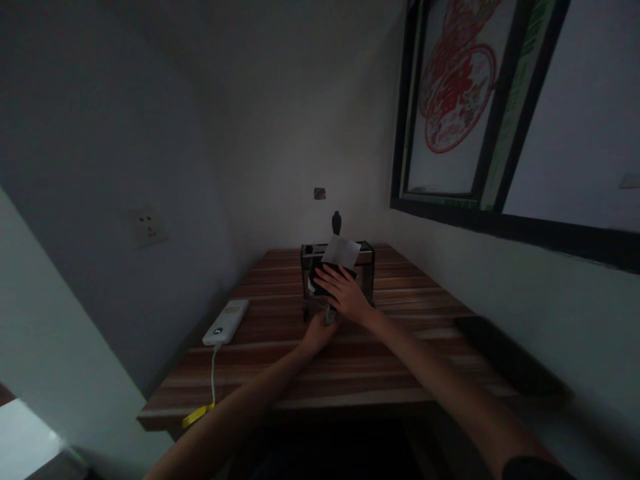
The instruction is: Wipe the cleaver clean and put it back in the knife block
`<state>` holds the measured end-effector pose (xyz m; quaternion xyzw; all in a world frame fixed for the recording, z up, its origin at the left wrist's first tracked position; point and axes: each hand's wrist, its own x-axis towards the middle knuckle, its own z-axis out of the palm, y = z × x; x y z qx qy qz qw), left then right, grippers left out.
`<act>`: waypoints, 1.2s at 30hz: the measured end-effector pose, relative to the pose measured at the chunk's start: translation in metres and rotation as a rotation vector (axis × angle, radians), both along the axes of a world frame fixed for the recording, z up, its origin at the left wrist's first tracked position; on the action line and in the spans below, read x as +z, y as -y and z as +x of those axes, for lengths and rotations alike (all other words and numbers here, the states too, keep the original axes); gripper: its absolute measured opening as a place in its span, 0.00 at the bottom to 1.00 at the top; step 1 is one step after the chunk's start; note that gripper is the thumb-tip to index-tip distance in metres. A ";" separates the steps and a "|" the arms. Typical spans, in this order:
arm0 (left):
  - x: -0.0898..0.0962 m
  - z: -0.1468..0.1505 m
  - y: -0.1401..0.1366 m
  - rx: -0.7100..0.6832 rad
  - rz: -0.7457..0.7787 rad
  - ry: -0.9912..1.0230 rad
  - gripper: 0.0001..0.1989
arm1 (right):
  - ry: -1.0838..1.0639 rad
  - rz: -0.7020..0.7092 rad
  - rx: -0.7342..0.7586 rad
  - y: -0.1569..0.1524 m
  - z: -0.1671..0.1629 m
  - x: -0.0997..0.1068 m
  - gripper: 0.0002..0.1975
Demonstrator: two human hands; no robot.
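Near the far end of the table, my right hand [346, 293] lies with fingers stretched across a black flat piece [320, 270]. A pale grey sheet [342, 251] sticks up from behind that piece, tilted to the right. Just below, my left hand [319, 333] is closed around a short grey handle-like part [330, 314]; whether it joins the black piece I cannot tell. Close behind both hands stands a dark metal-framed box [367, 257], partly covered by them. An upright tool with a black rounded handle [337, 222] rises at its back.
A white power bank [227, 322] with a cable and yellow tag [198, 415] sits at the left of the striped wooden table [280, 290]. A long black object [507, 353] lies along the right wall. Walls enclose the left, back and right; a framed window [445, 100] hangs right.
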<state>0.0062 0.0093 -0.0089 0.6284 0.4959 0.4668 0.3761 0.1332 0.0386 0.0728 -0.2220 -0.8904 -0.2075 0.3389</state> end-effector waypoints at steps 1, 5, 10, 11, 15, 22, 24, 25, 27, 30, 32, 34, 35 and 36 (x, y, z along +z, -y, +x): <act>0.000 0.000 0.000 -0.003 0.008 -0.015 0.06 | -0.013 0.003 -0.010 -0.003 0.001 0.005 0.24; 0.002 -0.001 0.001 -0.021 0.012 -0.039 0.08 | -0.065 0.018 -0.038 -0.017 0.008 0.023 0.23; 0.006 0.000 0.007 -0.042 -0.026 -0.006 0.12 | -0.151 0.011 -0.070 -0.030 0.013 0.043 0.23; 0.007 0.000 0.008 -0.042 -0.024 -0.003 0.12 | -0.161 0.012 -0.075 -0.031 0.014 0.045 0.23; 0.005 -0.001 0.007 -0.032 -0.029 -0.005 0.13 | -0.157 0.025 -0.085 -0.034 0.016 0.052 0.22; 0.001 -0.003 0.001 -0.025 0.042 -0.077 0.11 | -0.154 0.043 -0.092 -0.034 0.016 0.051 0.22; 0.001 -0.003 0.001 -0.025 0.029 -0.077 0.11 | -0.157 0.042 -0.096 -0.034 0.015 0.051 0.22; 0.000 -0.003 0.001 -0.026 0.021 -0.072 0.11 | -0.160 0.040 -0.097 -0.033 0.015 0.050 0.22; 0.000 -0.003 0.002 -0.040 -0.001 -0.051 0.12 | -0.163 0.039 -0.096 -0.033 0.014 0.049 0.22; -0.001 -0.002 0.002 -0.063 -0.030 -0.015 0.12 | -0.154 0.044 -0.093 -0.032 0.013 0.043 0.23; -0.001 -0.002 0.002 -0.063 -0.026 -0.008 0.11 | -0.142 0.046 -0.084 -0.029 0.011 0.038 0.23; 0.000 -0.002 0.002 -0.051 -0.003 -0.025 0.11 | -0.132 0.044 -0.071 -0.025 0.009 0.032 0.24; 0.000 -0.002 0.001 -0.042 0.009 -0.040 0.10 | -0.125 0.044 -0.065 -0.023 0.008 0.029 0.24; 0.001 -0.002 0.001 -0.034 0.020 -0.057 0.10 | -0.118 0.046 -0.061 -0.021 0.007 0.026 0.24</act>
